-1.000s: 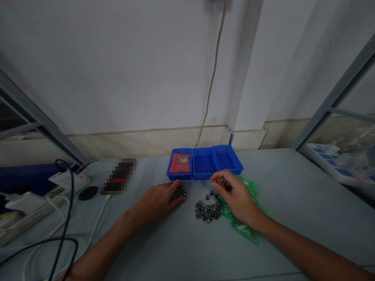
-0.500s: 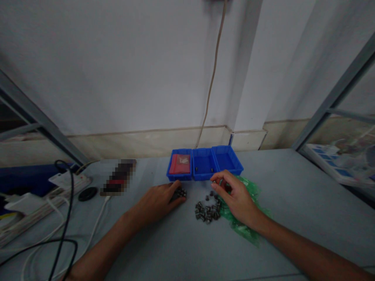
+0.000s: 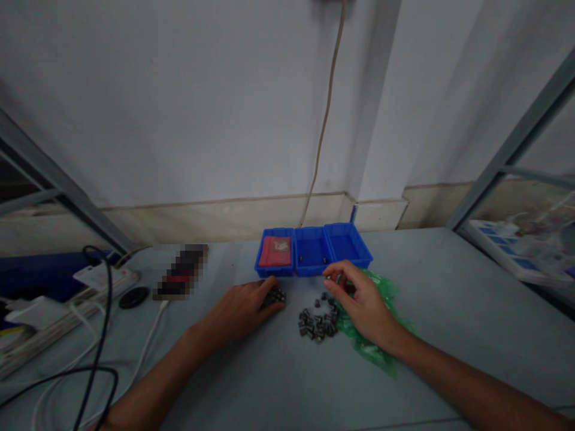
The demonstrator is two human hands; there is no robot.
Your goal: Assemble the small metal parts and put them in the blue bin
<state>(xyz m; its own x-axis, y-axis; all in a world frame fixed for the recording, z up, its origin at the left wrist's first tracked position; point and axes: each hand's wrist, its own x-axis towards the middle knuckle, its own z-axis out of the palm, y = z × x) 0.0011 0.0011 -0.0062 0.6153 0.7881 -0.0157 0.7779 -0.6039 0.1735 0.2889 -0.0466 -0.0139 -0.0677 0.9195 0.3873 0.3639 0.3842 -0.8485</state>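
My left hand point(image 3: 245, 308) rests on the table, its fingers curled round a small cluster of metal screws point(image 3: 277, 296). Thumb and index finger of my right hand point(image 3: 357, 299) are pinched on a small metal screw point(image 3: 328, 277), just in front of the middle blue bin point(image 3: 311, 248). Between the hands lies a loose pile of dark metal screws point(image 3: 318, 325). Two small pieces sit in the middle bin. A red packet point(image 3: 275, 251) fills the left blue bin point(image 3: 263, 270). The right blue bin point(image 3: 349, 244) shows no parts. Green plastic film point(image 3: 380, 356) lies under my right hand.
At the left are a pixelated phone-like object point(image 3: 182, 275) on a white cable, a black round object point(image 3: 133, 297), a power strip point(image 3: 49, 332) and black cables. A white tray with blue compartments point(image 3: 507, 251) stands at the far right. A wall rises behind.
The view has shifted very slightly. Both hands, the screws and the bins otherwise stay as they were.
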